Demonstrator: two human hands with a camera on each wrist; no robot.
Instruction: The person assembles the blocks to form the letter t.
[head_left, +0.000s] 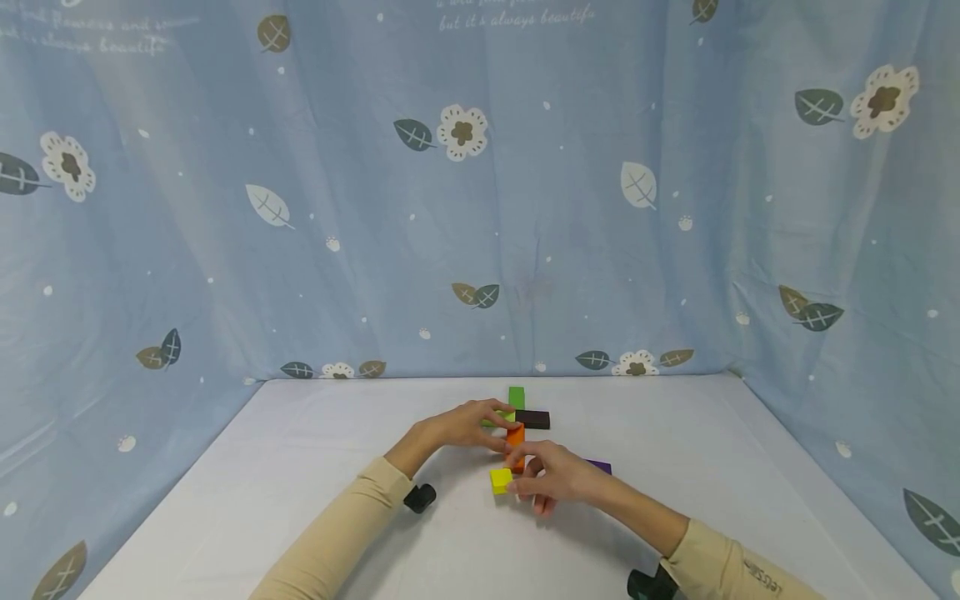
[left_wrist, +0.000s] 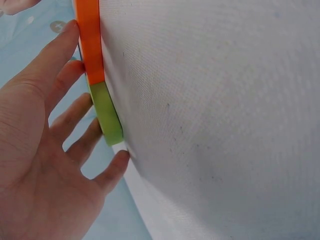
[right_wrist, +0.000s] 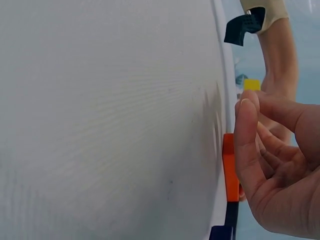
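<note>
From the head view, the left hand [head_left: 465,425] reaches over the far blocks, fingers loosely spread and touching them. It covers much of a lime block [head_left: 510,416], so that one's full shape is lost. A green block [head_left: 517,397] lies beyond it, a black block [head_left: 533,419] beside it, and an orange block [head_left: 516,437] runs back toward the person, its near end partly screened by the right hand [head_left: 562,473]. That hand pinches a yellow block [head_left: 501,481] by its edge, between thumb and finger. Only a corner of a purple block [head_left: 601,467] peeps out behind the wrist, on the white tabletop [head_left: 675,442].

From the left wrist, the thumb rests at the orange block, which the top edge cuts off; the other fingers lie along the lime block, their tips partly out of sight behind it.

From the right wrist, the fingertips nearly meet and hide most of the yellow block; just a small patch shows past them. The orange block is partly behind the hand, and a dark block at the bottom is cut off.
</note>
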